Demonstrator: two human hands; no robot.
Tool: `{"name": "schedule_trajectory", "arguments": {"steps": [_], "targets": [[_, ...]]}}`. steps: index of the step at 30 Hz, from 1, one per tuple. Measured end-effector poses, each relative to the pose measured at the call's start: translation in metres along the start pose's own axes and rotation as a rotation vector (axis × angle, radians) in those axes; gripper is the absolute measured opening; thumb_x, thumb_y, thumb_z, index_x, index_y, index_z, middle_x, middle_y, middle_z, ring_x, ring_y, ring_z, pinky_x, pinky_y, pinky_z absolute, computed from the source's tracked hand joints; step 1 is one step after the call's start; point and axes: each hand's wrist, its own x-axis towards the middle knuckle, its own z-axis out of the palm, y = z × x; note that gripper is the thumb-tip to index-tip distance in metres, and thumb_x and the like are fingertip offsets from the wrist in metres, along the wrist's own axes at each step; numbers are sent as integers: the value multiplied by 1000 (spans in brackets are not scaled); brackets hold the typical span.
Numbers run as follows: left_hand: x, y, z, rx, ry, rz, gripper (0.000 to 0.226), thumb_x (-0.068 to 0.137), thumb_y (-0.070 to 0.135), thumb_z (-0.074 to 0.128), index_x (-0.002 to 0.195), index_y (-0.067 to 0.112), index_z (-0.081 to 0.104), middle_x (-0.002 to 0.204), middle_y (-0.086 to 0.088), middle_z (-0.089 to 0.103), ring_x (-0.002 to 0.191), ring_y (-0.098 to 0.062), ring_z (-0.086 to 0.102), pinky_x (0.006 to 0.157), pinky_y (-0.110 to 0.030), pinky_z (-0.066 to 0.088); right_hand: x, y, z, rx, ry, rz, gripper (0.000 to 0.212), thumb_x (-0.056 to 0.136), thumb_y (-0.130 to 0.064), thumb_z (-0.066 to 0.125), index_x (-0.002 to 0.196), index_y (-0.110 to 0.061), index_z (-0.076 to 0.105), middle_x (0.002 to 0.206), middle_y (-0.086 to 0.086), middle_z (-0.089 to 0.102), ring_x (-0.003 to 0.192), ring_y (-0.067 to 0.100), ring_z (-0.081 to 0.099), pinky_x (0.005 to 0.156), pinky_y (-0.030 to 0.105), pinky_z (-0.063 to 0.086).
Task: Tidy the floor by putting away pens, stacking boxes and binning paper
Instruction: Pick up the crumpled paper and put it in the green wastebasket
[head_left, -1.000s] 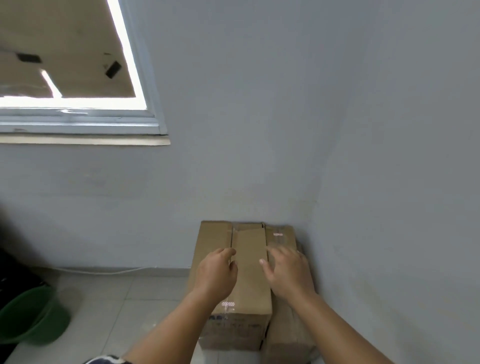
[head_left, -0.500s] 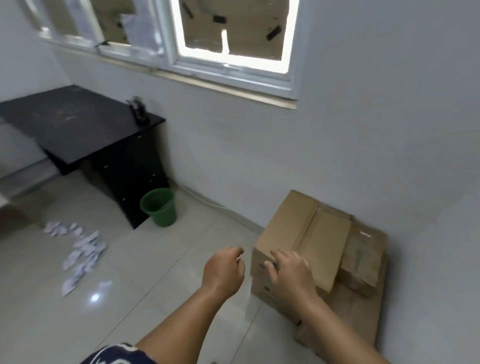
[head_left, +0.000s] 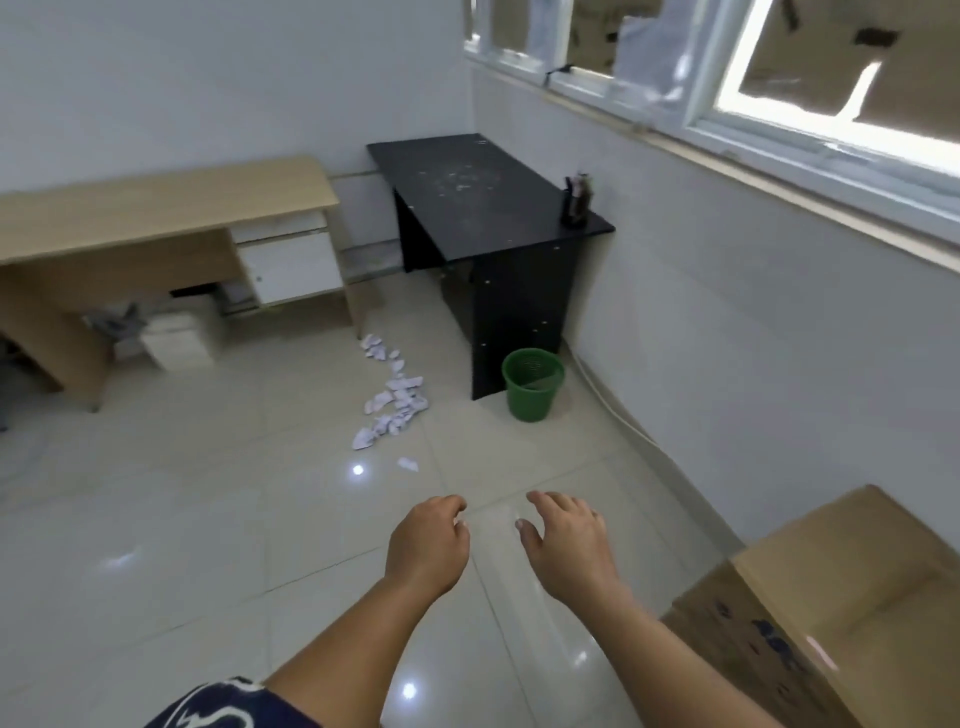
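Note:
A brown cardboard box (head_left: 852, 597) sits at the lower right against the wall. Both hands hover over bare floor, left of it and apart from it. My left hand (head_left: 428, 545) has loosely curled fingers and holds nothing. My right hand (head_left: 563, 540) has spread fingers and is empty. Several crumpled white paper scraps (head_left: 392, 397) lie scattered on the tiles ahead. A green bin (head_left: 532, 384) stands beside the black desk leg. A dark pen holder (head_left: 576, 202) stands on the black desk's corner.
A black desk (head_left: 483, 192) stands under the window along the right wall. A light wooden desk (head_left: 156, 208) with white drawers is at the left, with stacked white items (head_left: 179, 338) beneath it. A white cable (head_left: 618, 415) runs along the right wall's base.
The view has swung left, away from the corner boxes toward the room. Both hands have come off the box top and now hang over the floor.

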Motion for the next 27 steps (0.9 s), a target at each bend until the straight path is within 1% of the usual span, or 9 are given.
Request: {"name": "schedule_trajectory", "arguments": {"steps": [8,15,21,27], "targets": [[44,-128,-71,-4,80,-143,37,95,30,46,131,25,53,129,8,56,118,-13,51,92,-28,45,83,-127,44,-31,-28,-128,47,99,-47,41,141,-26,44,142,-8,49,132,16,40,110,34,30],[78,-221,-128,13,118,-225,38,95,30,46,132,24,52,128,6,56,117,-15,51,90,-28,44,142,-223,78,-25,-44,-189,47,98,-46,43,141,-27,44,140,-7,50,133,18,40,110,35,29],[112,-276,-159,26,137,-286,39,96,32,46,134,22,50,131,5,54,122,-16,45,92,-29,43,191,-284,99,-29,-77,-238,52,98,-49,40,142,-23,44,144,-3,47,136,21,37,113,37,28],[169,-316,-178,29,130,-307,40,96,33,46,135,23,49,133,6,53,124,-16,44,94,-29,43,258,-325,119,-41,-109,-273,51,98,-50,40,143,-25,41,146,-5,45,137,21,35,112,37,26]]}}
